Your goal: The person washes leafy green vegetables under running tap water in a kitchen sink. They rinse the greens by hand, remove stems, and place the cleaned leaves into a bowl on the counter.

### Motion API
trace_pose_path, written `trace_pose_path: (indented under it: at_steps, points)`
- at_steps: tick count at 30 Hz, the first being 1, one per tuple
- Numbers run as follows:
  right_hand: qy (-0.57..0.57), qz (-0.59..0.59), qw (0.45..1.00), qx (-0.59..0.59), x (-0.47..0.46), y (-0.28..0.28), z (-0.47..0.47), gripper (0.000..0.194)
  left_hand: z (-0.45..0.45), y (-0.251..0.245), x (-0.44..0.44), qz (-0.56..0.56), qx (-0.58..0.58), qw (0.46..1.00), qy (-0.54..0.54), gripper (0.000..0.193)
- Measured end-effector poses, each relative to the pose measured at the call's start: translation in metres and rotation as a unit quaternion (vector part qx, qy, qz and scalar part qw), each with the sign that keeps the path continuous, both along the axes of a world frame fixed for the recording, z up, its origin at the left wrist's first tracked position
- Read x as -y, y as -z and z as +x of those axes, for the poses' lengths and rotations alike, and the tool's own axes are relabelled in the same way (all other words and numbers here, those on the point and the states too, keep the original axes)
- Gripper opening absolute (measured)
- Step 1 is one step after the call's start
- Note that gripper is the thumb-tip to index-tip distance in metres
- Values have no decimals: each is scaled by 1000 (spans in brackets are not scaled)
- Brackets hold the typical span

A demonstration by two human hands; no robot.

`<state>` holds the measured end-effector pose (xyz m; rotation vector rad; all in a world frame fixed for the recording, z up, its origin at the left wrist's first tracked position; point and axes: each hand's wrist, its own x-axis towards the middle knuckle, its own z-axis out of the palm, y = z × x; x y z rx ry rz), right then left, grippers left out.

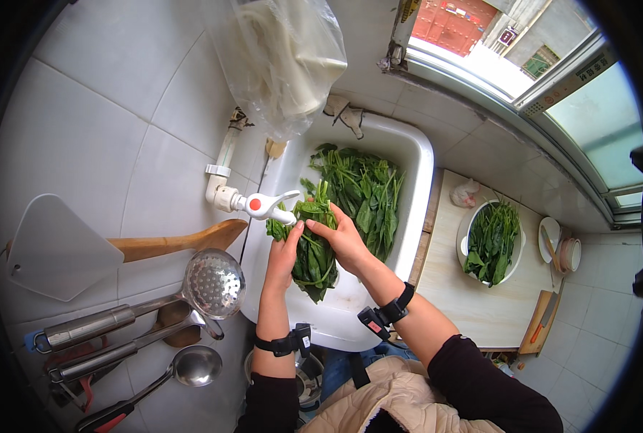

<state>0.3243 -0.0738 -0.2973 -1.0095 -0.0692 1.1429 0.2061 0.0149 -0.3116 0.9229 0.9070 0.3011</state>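
Observation:
A bunch of dark green leafy vegetables (pixel 313 260), which look like spinach, is held between my two hands above the white sink (pixel 422 162). My left hand (pixel 284 253) grips its left side, while my right hand (pixel 344 237) wraps its right side with the thumb across the front. The bunch is just below and beside the spout of a white plastic tap (pixel 270 205) with a red dot; whether water runs cannot be told. More of the same greens (pixel 367 195) lie in the sink beyond my hands. Some fingers are hidden behind the leaves.
On the counter (pixel 440 303) at right stands a white basin (pixel 463 227) of greens. Past it, a knife (pixel 544 316) lies on a wooden board (pixel 532 343). A skimmer (pixel 213 284) and a ladle (pixel 197 365) hang at left. A plastic bag (pixel 289 70) hangs above the sink.

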Motion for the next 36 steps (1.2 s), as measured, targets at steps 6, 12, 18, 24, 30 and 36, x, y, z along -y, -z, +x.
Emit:
trace_pose_path:
  at_steps: [6, 12, 18, 24, 30, 36]
  points:
    - [34, -14, 999, -24, -3, 1, -2, 36, 6, -11, 5, 40, -33, 999, 0, 39]
    - [31, -71, 989, -127, -13, 8, -3, 20, -3, -16, 9, 8, -85, 996, 0, 40]
    - [44, -54, 977, -201, -14, 12, -6, 22, -11, -10, 8, -3, -76, 997, -16, 42]
    - [-38, -110, 928, 354, -22, 10, -30, 31, 4, 3, 6, 31, -95, 995, -26, 51]
    - [-20, -225, 850, 476, -36, 7, -17, 47, 21, 6, 11, -110, 6, 994, -14, 49]
    - [-22, -201, 858, 473, -41, 17, -7, 40, 22, 6, 4, -105, 98, 990, 4, 40]
